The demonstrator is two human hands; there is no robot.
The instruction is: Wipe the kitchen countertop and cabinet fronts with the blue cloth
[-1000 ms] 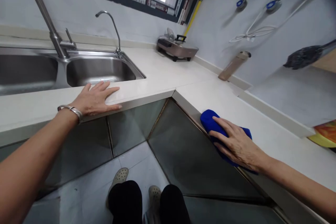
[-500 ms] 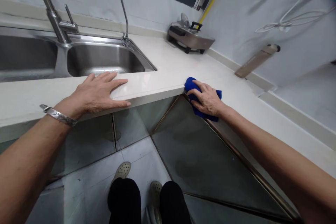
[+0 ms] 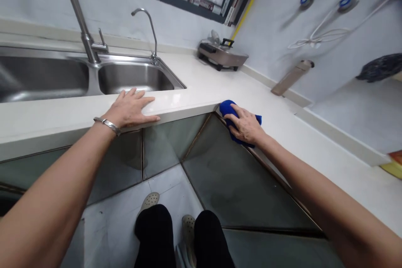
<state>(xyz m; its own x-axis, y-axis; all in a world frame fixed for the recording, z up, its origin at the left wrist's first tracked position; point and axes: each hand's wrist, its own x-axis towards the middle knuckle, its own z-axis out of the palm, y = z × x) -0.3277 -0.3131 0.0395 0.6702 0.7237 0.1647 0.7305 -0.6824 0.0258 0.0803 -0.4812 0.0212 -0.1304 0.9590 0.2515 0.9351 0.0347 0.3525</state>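
Observation:
My right hand [image 3: 246, 124] grips a blue cloth [image 3: 228, 109] and presses it over the counter's front edge, right at the inner corner. Part of the cloth hangs down past the edge, and another part sticks out beyond my knuckles. On the white countertop [image 3: 197, 86], my left hand [image 3: 132, 109] lies flat in front of the sink, fingers spread, with the thumb along the front edge. A silver bracelet circles that wrist.
A double steel sink [image 3: 94, 79] with a tall faucet [image 3: 89, 46] and a thin curved tap [image 3: 153, 37] is at the left. An electric pan [image 3: 221, 54] stands in the back corner. A beige bottle-shaped item [image 3: 292, 78] is by the right wall. Greenish cabinet doors [image 3: 245, 176] lie below.
The view has shifted, bringing more of the window and right wall into sight. Both hands keep nearly the same places on the counter, the cloth still in my right hand.

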